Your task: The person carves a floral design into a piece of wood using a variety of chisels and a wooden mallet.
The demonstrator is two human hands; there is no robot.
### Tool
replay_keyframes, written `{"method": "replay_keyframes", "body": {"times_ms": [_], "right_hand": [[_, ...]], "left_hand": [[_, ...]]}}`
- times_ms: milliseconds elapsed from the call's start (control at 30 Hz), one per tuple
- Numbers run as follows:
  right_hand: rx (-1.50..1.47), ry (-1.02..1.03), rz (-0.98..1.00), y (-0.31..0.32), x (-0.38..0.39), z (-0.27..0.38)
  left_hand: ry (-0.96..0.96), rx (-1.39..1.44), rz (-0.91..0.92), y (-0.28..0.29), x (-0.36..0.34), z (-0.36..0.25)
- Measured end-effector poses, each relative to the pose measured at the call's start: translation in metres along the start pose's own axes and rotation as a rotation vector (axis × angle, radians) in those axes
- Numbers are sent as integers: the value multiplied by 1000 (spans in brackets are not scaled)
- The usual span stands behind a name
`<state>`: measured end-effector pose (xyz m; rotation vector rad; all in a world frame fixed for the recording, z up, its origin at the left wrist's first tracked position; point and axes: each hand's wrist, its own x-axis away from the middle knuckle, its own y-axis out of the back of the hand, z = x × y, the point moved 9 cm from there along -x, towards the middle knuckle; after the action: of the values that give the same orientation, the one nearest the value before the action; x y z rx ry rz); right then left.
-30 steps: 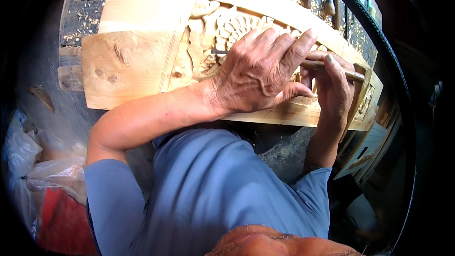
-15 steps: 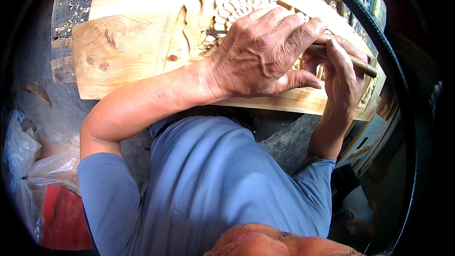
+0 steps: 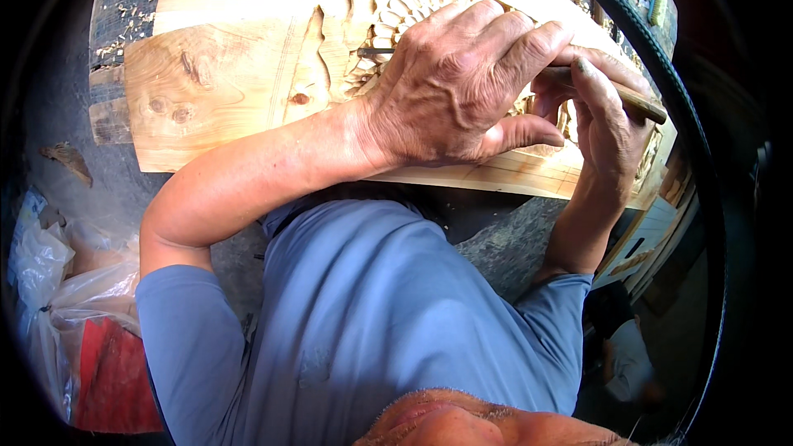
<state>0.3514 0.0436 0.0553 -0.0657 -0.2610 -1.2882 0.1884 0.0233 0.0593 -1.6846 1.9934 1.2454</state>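
Observation:
A pale wooden panel [image 3: 223, 74] lies in front of me, its middle carved with a relief of overlapping petal or scale shapes [image 3: 405, 4]. My left hand [image 3: 462, 87] rests back-up over the carving, thumb stretched to the right, its fingers curled over the shaft of a carving chisel. Past its left side pokes the chisel's dark blade [image 3: 376, 51], the tip at the relief. The wooden handle [image 3: 640, 103] of the chisel crosses my right hand [image 3: 607, 111], whose thumb and fingers are closed round it. The shaft between is hidden under my left hand.
Wood chips [image 3: 136, 0] litter the dark bench around the panel. A thick black cable [image 3: 661, 49] arcs down the right side. A small brush [image 3: 657, 8] lies at the far right. Plastic bags [image 3: 91, 281] and a red item [image 3: 116, 380] are at lower left. Boards [image 3: 640, 244] lean at right.
My right hand and the chisel handle have shifted slightly right and away from me. The blade tip has moved only a little. My left hand stays almost in place.

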Motion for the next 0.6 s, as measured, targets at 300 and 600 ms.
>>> {"method": "replay_keyframes", "body": {"times_ms": [300, 600], "right_hand": [[3, -6, 71, -3, -17, 2], [-2, -17, 141, -2, -36, -2]], "left_hand": [[45, -14, -13, -2, 0, 8], [99, -46, -24, -2, -1, 14]]}}
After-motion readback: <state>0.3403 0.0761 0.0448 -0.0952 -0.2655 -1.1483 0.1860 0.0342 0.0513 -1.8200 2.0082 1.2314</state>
